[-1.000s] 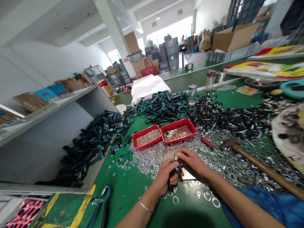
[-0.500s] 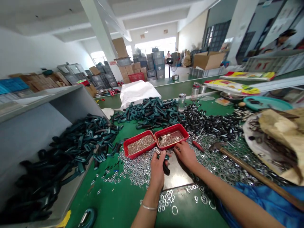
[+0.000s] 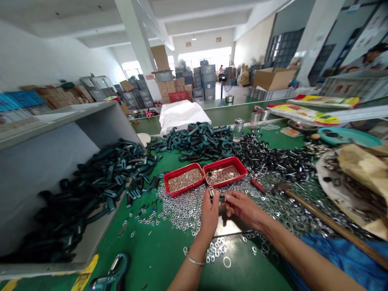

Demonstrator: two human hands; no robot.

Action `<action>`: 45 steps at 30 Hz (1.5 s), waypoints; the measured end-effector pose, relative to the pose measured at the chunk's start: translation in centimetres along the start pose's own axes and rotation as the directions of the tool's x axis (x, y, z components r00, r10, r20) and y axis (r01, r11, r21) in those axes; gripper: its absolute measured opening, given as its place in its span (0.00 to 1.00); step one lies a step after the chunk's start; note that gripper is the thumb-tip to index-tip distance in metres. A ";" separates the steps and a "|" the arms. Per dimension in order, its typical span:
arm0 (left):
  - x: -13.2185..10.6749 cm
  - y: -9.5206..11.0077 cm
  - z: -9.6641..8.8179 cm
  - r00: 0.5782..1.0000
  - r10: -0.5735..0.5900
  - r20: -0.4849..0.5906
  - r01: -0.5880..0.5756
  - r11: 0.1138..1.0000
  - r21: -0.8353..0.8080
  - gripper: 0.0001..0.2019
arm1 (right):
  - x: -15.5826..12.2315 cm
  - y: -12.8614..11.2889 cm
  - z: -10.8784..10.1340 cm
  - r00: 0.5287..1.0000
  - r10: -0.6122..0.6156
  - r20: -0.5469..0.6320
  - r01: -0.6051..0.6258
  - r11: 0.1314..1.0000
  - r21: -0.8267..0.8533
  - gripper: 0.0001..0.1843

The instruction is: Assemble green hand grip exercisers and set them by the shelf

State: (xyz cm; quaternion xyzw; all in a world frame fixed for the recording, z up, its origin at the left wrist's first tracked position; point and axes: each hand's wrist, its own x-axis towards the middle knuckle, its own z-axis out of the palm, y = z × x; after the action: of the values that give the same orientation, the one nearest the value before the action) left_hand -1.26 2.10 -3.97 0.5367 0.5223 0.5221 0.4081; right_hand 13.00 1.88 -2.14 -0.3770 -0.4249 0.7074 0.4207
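My left hand [image 3: 209,214] and my right hand [image 3: 242,209] meet above a bare steel plate [image 3: 232,226]. Between their fingertips is a small dark green plastic part [image 3: 217,198] with a bit of metal on it. Its exact shape is mostly hidden by my fingers. The plate lies among a wide spread of steel washers [image 3: 182,214]. Just beyond my hands stand two red trays, one of fine metal bits [image 3: 184,180] and one of small metal pieces [image 3: 222,173].
A grey bin [image 3: 91,133] full of dark green parts stands left. Black screw-fitted knobs [image 3: 273,159] and a green heap [image 3: 197,141] lie behind the trays. A hammer [image 3: 321,214] lies right, near a paper-lined round tray [image 3: 345,182]. A person [image 3: 368,58] sits far right.
My hands have come closer together, and the green part now lies crosswise between my fingertips rather than hanging from my left hand. The view has shifted slightly.
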 end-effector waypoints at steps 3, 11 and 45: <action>-0.1 0.2 0.0 1.000 0.015 -0.003 -0.014 0.998 0.064 0.17 | -0.4 0.2 -0.1 0.997 -0.063 -0.039 0.055 0.982 -0.179 0.11; 0.4 2.5 -1.0 0.986 0.012 0.164 -0.016 1.000 0.021 0.13 | -1.1 1.3 -0.3 0.700 -0.649 0.298 0.511 0.163 -0.844 0.19; -0.3 1.3 1.5 0.897 -0.390 0.207 0.407 0.550 -0.729 0.17 | -2.1 -2.2 -0.5 0.898 -0.421 -0.127 0.290 0.784 -0.549 0.12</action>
State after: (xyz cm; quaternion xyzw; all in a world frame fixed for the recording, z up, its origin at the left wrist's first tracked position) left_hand 0.44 1.77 -2.90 0.1896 0.3597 0.5794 0.7064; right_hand 14.86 0.70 0.06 -0.4718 -0.6079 0.4224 0.4790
